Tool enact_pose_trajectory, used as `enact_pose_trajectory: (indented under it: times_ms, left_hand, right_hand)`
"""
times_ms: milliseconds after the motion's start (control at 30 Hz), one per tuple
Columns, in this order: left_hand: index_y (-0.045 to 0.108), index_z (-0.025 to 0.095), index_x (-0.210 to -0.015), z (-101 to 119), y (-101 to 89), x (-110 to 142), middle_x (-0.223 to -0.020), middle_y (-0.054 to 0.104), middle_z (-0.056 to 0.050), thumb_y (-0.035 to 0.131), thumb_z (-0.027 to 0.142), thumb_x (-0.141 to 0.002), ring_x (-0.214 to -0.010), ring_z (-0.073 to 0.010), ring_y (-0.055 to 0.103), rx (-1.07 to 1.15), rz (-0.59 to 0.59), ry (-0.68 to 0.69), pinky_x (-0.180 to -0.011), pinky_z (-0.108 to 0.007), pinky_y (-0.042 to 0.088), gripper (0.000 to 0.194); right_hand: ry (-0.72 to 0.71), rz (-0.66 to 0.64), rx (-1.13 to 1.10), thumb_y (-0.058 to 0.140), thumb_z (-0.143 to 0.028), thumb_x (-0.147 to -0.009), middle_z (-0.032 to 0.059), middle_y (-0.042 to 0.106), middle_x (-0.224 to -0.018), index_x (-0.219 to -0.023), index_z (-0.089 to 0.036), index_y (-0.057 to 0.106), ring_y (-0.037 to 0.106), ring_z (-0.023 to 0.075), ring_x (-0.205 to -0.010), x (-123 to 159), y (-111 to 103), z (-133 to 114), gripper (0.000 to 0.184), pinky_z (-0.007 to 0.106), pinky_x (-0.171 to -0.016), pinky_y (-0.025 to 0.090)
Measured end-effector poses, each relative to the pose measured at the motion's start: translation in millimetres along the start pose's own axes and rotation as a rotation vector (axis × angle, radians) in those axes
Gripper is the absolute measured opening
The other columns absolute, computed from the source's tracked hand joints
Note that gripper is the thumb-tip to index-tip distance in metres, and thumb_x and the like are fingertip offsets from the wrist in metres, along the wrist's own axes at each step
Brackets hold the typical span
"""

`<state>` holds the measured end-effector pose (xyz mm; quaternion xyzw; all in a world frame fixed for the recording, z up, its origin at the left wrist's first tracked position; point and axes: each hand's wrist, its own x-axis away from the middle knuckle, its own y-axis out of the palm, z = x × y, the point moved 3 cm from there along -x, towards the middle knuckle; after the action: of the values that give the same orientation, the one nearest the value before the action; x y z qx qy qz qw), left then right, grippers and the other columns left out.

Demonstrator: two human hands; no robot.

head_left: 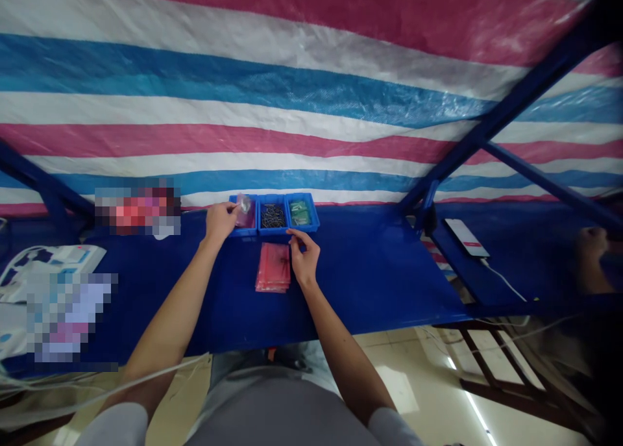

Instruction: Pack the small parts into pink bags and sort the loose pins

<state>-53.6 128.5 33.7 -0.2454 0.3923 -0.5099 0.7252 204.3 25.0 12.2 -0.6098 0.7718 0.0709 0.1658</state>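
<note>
Right hand (304, 262) pinches its fingertips together just before the blue bins (272, 233), beyond red plastic bags (272, 268); left hand (220, 222) pinches a clear packet (244, 204) over the leftmost bin

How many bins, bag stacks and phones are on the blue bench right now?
Blue plastic bins: 3
Stacks of red plastic bags: 1
Smartphones: 1
Total: 5
</note>
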Motion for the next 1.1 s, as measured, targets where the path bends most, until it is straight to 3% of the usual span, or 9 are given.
enact_pose_trajectory:
  times_ms: [167,333,500,600,667,800,900,967,1100]
  left_hand:
    - [0.079,0.016,-0.097,10,4.2,9,-0.111,0.065,-0.021,0.059,0.044,-0.086,-0.111,-0.0412,0.055,-0.232,0.013,-0.049,-0.095,-0.052,0.042,0.037]
    - [0.059,0.023,-0.137,14,-7.2,17,-0.132,0.051,-0.021,0.065,0.044,-0.085,-0.124,-0.0428,0.043,-0.238,0.075,-0.017,-0.101,-0.056,0.038,0.056]
    - [0.073,0.029,-0.119,6,2.4,15,-0.15,0.037,-0.014,0.066,0.05,-0.083,-0.131,-0.0479,0.032,-0.268,-0.083,0.038,-0.101,-0.066,0.036,0.042]
    - [0.076,0.03,-0.113,-4,10.3,10,-0.151,0.038,-0.013,0.071,0.051,-0.077,-0.132,-0.0509,0.032,-0.274,-0.18,-0.063,-0.099,-0.07,0.036,0.041]
    - [0.077,0.03,-0.112,-7,11.2,8,-0.15,0.041,-0.013,0.074,0.05,-0.074,-0.132,-0.0513,0.032,-0.258,-0.197,-0.098,-0.099,-0.07,0.036,0.042]
    - [0.074,0.026,-0.113,7,-1.2,19,-0.146,0.045,-0.015,0.07,0.047,-0.081,-0.131,-0.0458,0.037,-0.177,-0.052,-0.016,-0.104,-0.063,0.036,0.039]
    - [0.071,0.023,-0.116,26,-15.0,46,-0.133,0.052,-0.014,0.057,0.041,-0.092,-0.125,-0.0343,0.045,-0.067,0.191,0.069,-0.108,-0.05,0.035,0.034]
    - [0.072,0.02,-0.11,37,-17.9,69,-0.119,0.058,-0.013,0.052,0.039,-0.096,-0.117,-0.0297,0.05,0.033,0.272,0.12,-0.105,-0.044,0.038,0.031]
    - [0.071,0.02,-0.102,50,-9.0,104,-0.096,0.063,-0.007,0.049,0.039,-0.098,-0.089,-0.0211,0.058,0.33,0.166,0.167,-0.084,-0.033,0.047,0.029]
  right_hand:
    - [-0.031,0.0,0.007,0.048,-0.025,-0.093,0.0074,0.075,-0.102,-0.105,-0.019,0.073,0.068,0.0202,-0.09,-1,1,1,0.028,0.032,-0.079,0.052]
    - [-0.06,-0.02,0.047,0.045,-0.016,-0.087,0.004,0.069,-0.087,-0.097,-0.019,0.073,0.063,0.0177,-0.079,0,2,3,0.029,0.029,-0.07,0.048]
    - [-0.017,-0.049,0.042,0.042,-0.015,-0.086,0.0008,0.06,-0.077,-0.094,-0.019,0.068,0.057,0.0159,-0.071,-4,-5,10,0.027,0.027,-0.066,0.045]
    - [0.038,-0.145,0.053,0.049,-0.028,-0.093,-0.0015,0.058,-0.071,-0.092,-0.02,0.064,0.053,0.0144,-0.063,-10,-9,16,0.017,0.026,-0.061,0.042]
    - [0.068,-0.244,0.096,0.06,-0.04,-0.089,-0.0027,0.058,-0.067,-0.086,-0.021,0.061,0.052,0.0138,-0.059,-12,-10,20,0.019,0.026,-0.058,0.041]
    - [0.12,-0.403,0.123,0.077,-0.047,-0.075,-0.0034,0.062,-0.064,-0.086,-0.021,0.058,0.058,0.0149,-0.058,-13,-8,30,0.034,0.025,-0.056,0.044]
    - [0.136,-0.444,0.085,0.078,-0.043,-0.074,-0.0033,0.065,-0.065,-0.092,-0.021,0.059,0.061,0.0153,-0.058,-13,-7,35,0.034,0.025,-0.056,0.046]
    - [0.142,-0.451,0.03,0.077,-0.04,-0.076,-0.0037,0.065,-0.065,-0.096,-0.021,0.059,0.061,0.0146,-0.057,-13,-7,35,0.033,0.025,-0.055,0.046]
    - [0.179,-0.438,-0.141,0.075,-0.038,-0.077,-0.0044,0.063,-0.066,-0.104,-0.021,0.061,0.058,0.013,-0.055,-15,-8,29,0.035,0.024,-0.054,0.047]
